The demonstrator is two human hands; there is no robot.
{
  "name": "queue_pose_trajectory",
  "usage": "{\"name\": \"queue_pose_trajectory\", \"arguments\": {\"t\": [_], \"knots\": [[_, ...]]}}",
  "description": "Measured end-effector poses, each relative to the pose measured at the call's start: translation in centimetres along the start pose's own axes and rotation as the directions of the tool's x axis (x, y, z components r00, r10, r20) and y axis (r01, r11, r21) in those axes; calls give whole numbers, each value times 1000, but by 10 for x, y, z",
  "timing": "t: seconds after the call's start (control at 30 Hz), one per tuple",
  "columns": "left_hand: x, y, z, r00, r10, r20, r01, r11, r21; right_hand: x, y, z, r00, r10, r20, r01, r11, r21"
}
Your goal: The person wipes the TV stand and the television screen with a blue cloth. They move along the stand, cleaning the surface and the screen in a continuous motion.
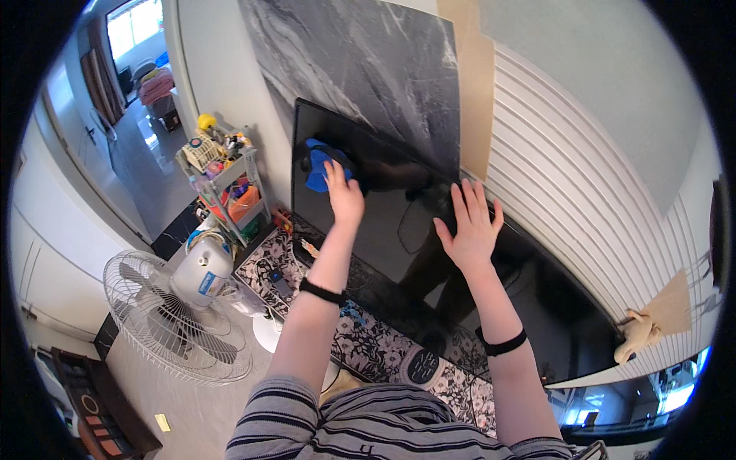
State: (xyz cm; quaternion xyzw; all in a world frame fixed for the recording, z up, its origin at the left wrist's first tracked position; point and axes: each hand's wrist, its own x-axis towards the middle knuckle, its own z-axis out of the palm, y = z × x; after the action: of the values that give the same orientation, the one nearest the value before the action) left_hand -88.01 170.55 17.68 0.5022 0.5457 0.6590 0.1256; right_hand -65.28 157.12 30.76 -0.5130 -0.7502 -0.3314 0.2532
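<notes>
A large black flat-screen television (368,224) stands before me, its glossy screen reflecting a dark figure. My left hand (347,198) holds a blue cloth (317,179) flat against the screen near its left end. The fingers cover part of the cloth. My right hand (472,230) rests on the television's upper edge, fingers spread, with nothing in it. Under the television runs a cabinet top with a black-and-white floral cover (368,345). On that cover lies a small dark handheld device (280,283), left of my left forearm.
At left, a standing fan (184,310) stands beside a grey tiered cart (230,178) crammed with small items. A marble-patterned panel (368,69) and white ribbed panelling (552,138) back the television. A beige animal figurine (635,336) sits by its far right end.
</notes>
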Motion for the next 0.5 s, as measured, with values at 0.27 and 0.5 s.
{"name": "queue_pose_trajectory", "arguments": {"t": [0.27,0.5], "knots": [[-118,112,6,736,-238,634,656,482,-581,-14,-7,3,991,-86,100,79,994,69],[-89,85,-39,574,-252,779,816,95,-570,-19,-53,55,934,-287,212,255,953,165]]}}
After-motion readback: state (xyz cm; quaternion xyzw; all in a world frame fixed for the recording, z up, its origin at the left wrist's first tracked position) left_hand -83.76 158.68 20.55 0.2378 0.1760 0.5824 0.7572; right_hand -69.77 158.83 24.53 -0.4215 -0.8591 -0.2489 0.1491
